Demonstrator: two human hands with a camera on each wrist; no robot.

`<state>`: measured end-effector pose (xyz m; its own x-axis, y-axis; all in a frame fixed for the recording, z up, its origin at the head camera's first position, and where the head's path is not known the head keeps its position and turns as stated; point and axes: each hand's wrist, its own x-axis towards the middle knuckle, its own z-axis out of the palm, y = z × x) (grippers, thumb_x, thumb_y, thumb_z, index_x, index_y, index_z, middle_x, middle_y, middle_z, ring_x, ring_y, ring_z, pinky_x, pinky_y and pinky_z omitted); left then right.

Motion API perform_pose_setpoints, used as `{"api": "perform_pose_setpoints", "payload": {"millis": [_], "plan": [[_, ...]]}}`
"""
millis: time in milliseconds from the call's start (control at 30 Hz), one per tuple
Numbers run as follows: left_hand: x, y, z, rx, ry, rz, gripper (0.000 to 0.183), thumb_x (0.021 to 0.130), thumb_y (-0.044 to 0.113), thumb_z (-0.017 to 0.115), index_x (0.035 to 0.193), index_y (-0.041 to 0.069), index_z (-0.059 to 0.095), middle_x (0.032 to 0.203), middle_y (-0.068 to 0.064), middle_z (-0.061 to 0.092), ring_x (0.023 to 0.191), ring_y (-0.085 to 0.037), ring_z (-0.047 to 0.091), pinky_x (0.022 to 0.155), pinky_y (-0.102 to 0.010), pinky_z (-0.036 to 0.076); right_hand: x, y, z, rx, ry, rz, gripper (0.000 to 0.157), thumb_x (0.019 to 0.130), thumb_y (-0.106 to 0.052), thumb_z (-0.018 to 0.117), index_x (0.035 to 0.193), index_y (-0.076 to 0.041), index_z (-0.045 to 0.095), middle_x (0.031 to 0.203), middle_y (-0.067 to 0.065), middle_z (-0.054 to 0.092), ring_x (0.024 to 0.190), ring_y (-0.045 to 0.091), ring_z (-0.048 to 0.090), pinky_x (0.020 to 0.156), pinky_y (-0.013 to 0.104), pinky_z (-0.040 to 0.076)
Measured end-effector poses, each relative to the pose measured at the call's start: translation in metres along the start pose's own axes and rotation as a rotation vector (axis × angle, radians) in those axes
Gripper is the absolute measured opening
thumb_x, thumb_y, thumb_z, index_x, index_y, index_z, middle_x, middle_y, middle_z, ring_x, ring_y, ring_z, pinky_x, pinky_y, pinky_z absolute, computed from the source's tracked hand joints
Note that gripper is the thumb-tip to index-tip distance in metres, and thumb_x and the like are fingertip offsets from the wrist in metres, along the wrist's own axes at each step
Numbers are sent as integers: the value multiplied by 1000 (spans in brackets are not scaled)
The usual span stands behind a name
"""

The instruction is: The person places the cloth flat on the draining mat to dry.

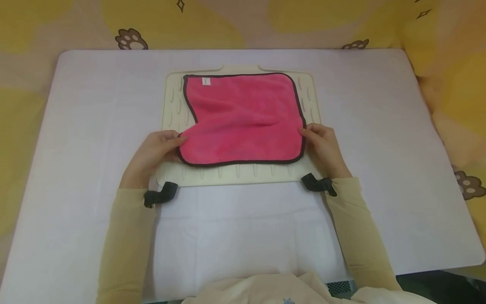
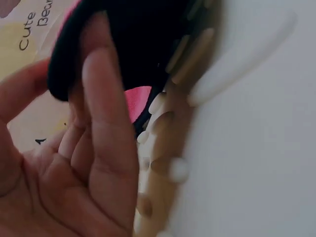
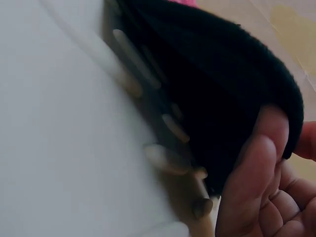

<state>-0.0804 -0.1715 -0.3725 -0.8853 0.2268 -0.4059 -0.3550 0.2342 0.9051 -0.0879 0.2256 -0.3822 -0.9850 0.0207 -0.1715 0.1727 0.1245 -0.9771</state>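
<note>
A pink cloth (image 1: 243, 114) with a dark border and a small white tag (image 1: 206, 81) near its far left corner lies over a cream ribbed board (image 1: 247, 179). My left hand (image 1: 155, 150) pinches the cloth's left edge, thumb on top. At the right edge my right hand (image 1: 322, 141) pinches it the same way. Both wrist views show the cloth's dark underside (image 2: 143, 39) (image 3: 207, 89) lifted off the board, fingers beneath it. Its left edge bends inward just beyond my left hand, and folds run across the middle.
The board rests on a white-covered table (image 1: 243, 228). A yellow, paw-printed fabric (image 1: 228, 25) hangs behind the table and along its right side. Black wrist mounts (image 1: 161, 194) stick out inward from both sleeves, close to the board's near corners.
</note>
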Motion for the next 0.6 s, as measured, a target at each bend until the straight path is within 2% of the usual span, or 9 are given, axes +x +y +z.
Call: {"api": "perform_pose_setpoints", "payload": {"millis": [133, 233, 400, 533, 600], "plan": [[-1, -2, -2, 24, -89, 25, 26, 94, 23, 59, 73, 8, 62, 64, 1, 64, 58, -14, 65, 72, -20, 51, -2, 2, -6, -59, -5, -8, 19, 89, -14, 64, 71, -7, 65, 60, -3, 50, 68, 13, 45, 58, 21, 36], [-2, -3, -3, 40, -144, 41, 28, 93, 21, 60, 69, 7, 61, 60, -1, 63, 55, -16, 65, 74, -19, 50, -3, 3, -11, -96, -3, 1, 18, 88, -14, 66, 70, -9, 66, 58, -5, 48, 65, 12, 43, 55, 21, 34], [-5, -5, -6, 53, -233, 76, 26, 93, 14, 60, 71, -1, 60, 57, -9, 63, 55, -22, 66, 76, -19, 49, -5, 1, -20, -129, -29, 40, 16, 88, -14, 67, 71, -11, 68, 58, -6, 45, 61, 11, 39, 52, 23, 30], [-7, -7, -8, 65, -303, 103, 23, 93, 9, 59, 75, -6, 60, 60, -12, 65, 57, -23, 67, 70, -21, 51, -4, 0, -22, -167, -79, 49, 18, 88, -14, 65, 70, -10, 65, 58, -6, 49, 58, 9, 43, 51, 21, 34], [-7, -7, -8, 71, -307, 97, 23, 94, 9, 58, 77, -6, 60, 62, -11, 66, 57, -22, 67, 67, -22, 52, -2, 0, -22, -173, -102, 56, 20, 89, -13, 65, 69, -9, 64, 57, -5, 50, 56, 8, 45, 50, 21, 37]]}}
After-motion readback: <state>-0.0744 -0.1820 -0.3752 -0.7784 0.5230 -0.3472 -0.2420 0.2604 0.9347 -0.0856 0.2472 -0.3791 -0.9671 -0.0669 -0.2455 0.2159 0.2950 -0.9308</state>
